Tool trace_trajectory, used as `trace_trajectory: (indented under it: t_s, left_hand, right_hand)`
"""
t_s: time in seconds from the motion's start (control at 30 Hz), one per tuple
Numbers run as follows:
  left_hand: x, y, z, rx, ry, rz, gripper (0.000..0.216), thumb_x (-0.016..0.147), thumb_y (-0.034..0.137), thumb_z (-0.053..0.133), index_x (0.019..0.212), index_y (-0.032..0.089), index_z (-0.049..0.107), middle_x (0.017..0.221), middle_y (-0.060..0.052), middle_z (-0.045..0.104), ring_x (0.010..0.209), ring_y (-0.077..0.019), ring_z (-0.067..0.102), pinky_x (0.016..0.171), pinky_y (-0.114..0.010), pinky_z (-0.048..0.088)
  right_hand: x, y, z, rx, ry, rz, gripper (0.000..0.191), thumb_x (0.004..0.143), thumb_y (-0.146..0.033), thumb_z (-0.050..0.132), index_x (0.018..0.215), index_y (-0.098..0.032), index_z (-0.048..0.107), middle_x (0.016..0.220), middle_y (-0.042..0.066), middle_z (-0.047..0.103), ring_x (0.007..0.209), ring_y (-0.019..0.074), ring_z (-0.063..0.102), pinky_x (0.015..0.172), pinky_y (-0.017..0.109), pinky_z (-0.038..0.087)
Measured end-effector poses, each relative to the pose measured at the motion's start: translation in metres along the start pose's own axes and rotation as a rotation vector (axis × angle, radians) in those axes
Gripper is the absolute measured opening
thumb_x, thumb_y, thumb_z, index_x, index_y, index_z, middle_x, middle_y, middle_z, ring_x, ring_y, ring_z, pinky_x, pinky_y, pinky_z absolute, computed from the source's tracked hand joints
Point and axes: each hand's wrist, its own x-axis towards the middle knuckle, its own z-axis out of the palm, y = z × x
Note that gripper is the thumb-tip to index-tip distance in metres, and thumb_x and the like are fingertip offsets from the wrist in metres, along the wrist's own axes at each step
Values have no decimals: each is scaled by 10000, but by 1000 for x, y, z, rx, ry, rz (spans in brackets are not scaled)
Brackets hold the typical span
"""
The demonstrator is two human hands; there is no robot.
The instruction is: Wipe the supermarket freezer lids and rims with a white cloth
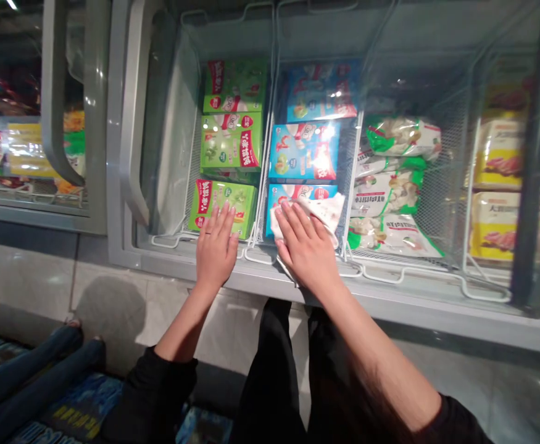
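My left hand [217, 246] lies flat, fingers stretched out over a green food box [246, 213] by the front edge of a chest freezer. I cannot tell whether it touches the box or a glass pane over it. Under the palm and fingers of my right hand [307, 246] is a crumpled white cloth [332, 213] with small dark specks. The cloth covers part of the nearest blue food box [276, 196]. Farther back in the same columns are another green box [228, 145] and a blue box [292, 151].
White wire dividers [270, 123] split the freezer. Bagged frozen food [390, 191] and yellow packs [495, 225] fill the right side. A grey curved handle [133, 123] stands at the left. Another freezer [96, 123] adjoins it. A person's legs [42, 364] show at lower left.
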Motion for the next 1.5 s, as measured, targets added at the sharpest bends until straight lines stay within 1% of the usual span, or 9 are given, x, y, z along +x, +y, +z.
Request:
trace_trajectory:
  t_s: [0.23, 0.4, 0.47, 0.57, 0.67, 0.8, 1.03, 1.33, 1.5]
  left_hand:
    - [1, 5, 2, 29, -1, -48, 581, 1092, 362, 321, 1657, 242, 388, 1720, -49, 386, 1638, -229, 264, 1340, -483, 241]
    - [1, 12, 2, 50, 15, -68, 594, 1088, 408, 325, 1652, 236, 395, 1722, -56, 384, 1635, -235, 272, 1338, -488, 245]
    - [1, 14, 2, 55, 24, -71, 597, 1083, 412, 335, 1650, 234, 397, 1722, -56, 383, 1633, -238, 278, 1338, -495, 246]
    - [2, 16, 2, 58, 33, -75, 601, 1076, 412, 349, 1645, 227, 405, 1722, -63, 379, 1630, -250, 289, 1338, -511, 247]
    - [2, 18, 2, 57, 35, -88, 600, 1073, 403, 358, 1642, 219, 411, 1724, -63, 374, 1630, -251, 289, 1339, -516, 246]
    - [2, 19, 2, 55, 43, -88, 592, 1073, 382, 373, 1639, 214, 416, 1720, -60, 381, 1630, -243, 289, 1340, -504, 247]
    - [-1, 9, 7, 71, 56, -29, 596, 1074, 312, 421, 1663, 236, 373, 1720, -66, 386, 1631, -242, 288, 1335, -495, 258]
    - [-2, 4, 5, 54, 74, 52, 597, 1071, 225, 454, 1661, 201, 364, 1691, -87, 436, 1622, -257, 311, 1334, -502, 278]
    - [-1, -1, 4, -72, 60, 52, 643, 1044, 136, 416, 1676, 214, 325, 1674, -70, 468, 1616, -228, 326, 1335, -505, 294]
  right_hand:
    - [-100, 129, -60, -184, 88, 202, 680, 1052, -373, 471, 1686, -191, 306, 1710, 152, 407, 1561, 361, 411, 1229, 587, 381]
    - [-163, 227, -96, -296, 241, 343, 712, 1025, -444, 440, 1675, -166, 352, 1670, 202, 455, 1525, 422, 453, 1180, 608, 443]
    - [-176, 249, -101, -310, 283, 374, 723, 1017, -456, 448, 1683, -197, 340, 1677, 187, 449, 1531, 423, 445, 1186, 604, 441]
    - [-178, 256, -97, -306, 323, 428, 733, 1018, -444, 444, 1703, -234, 291, 1703, 163, 415, 1548, 424, 417, 1211, 628, 405]
    - [-163, 237, -90, -291, 345, 450, 750, 1012, -416, 442, 1699, -159, 289, 1689, 212, 417, 1544, 447, 411, 1217, 669, 373]
    - [-127, 193, -79, -218, 255, 379, 743, 1016, -363, 435, 1682, -66, 293, 1690, 247, 398, 1569, 437, 365, 1238, 673, 332]
    - [-49, 101, -40, -207, 156, 261, 695, 1074, -347, 342, 1713, -118, 194, 1748, 174, 317, 1622, 331, 287, 1286, 589, 274]
    - [40, -37, 27, -104, 126, 109, 722, 1084, -297, 307, 1730, -165, 12, 1767, 115, 284, 1629, 291, 277, 1295, 547, 265]
    - [58, -66, 42, -115, 118, 86, 722, 1099, -308, 317, 1726, -208, -27, 1763, 89, 295, 1620, 278, 305, 1296, 522, 268]
